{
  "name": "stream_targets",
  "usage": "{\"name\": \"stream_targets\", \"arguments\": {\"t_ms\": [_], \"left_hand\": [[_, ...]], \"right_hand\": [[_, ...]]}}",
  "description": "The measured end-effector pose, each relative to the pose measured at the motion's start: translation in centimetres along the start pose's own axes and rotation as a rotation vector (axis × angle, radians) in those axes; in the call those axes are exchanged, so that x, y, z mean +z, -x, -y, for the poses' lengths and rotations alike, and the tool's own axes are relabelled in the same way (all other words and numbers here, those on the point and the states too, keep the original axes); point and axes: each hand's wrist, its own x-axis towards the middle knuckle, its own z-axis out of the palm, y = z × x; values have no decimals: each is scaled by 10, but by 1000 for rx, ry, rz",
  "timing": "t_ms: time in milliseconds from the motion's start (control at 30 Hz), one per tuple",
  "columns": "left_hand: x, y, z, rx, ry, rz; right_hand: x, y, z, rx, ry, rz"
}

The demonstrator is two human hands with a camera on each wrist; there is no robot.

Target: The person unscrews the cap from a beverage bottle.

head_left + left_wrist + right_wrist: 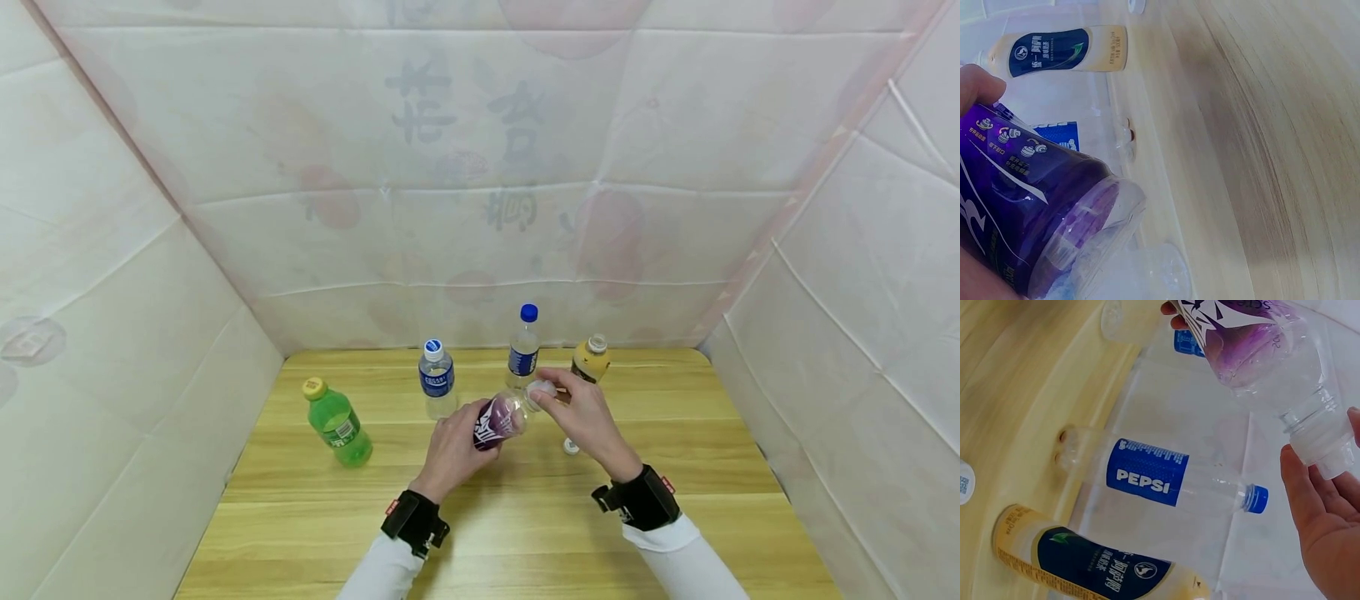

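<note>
Right-hand pinch: right hand has its thumb and index finger either side of the translucent cap, pinching it; the other fingers lie loosely bent behind. A fingertip hold, presumably chosen for fine control of so small a part.
Left-hand grip: left hand is wrapped round the labelled body of the purple bottle, fingers on one side, thumb on the other. Probably held there so the bottle cannot slip or spin.
Purple bottle: between both hands, above the table; tilted, neck toward the right hand. The slant likely suits both wrists.
Pepsi bottle: upright just beyond the right hand, blue cap on.
Yellow bottle: upright beside the Pepsi bottle, partly behind the right hand in the head view; mouth appears uncapped.
Loose white cap: on the table near the right hand, perhaps laid there for easy reach.
Blue-label bottle: upright beyond the left hand, white-and-blue cap on.
Green bottle: stands well apart at far left, yellow cap on, presumably outside the left arm's working room.
Table: wood-grain top, supporting the standing bottles.
</note>
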Motion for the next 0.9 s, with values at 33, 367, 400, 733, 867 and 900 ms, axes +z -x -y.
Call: {"name": "stream_targets", "arguments": {"t_ms": [33, 367, 400, 733, 867, 900], "left_hand": [[0, 0, 0, 1, 2, -1], [1, 0, 0, 16, 21, -8], [1, 0, 1, 16, 25, -7], [0, 0, 0, -6, 90, 32], [0, -1, 0, -5, 96, 36], [0, -1, 0, -6, 99, 38]], "right_hand": [[0, 0, 0, -11, -1, 6], [-3, 1, 1, -77, -14, 44], [-3, 1, 1, -81, -16, 49], [-3, 0, -2, -95, -73, 98], [-3, 0, -2, -106, -84, 116], [-3, 0, -2, -112, -82, 120]]}}
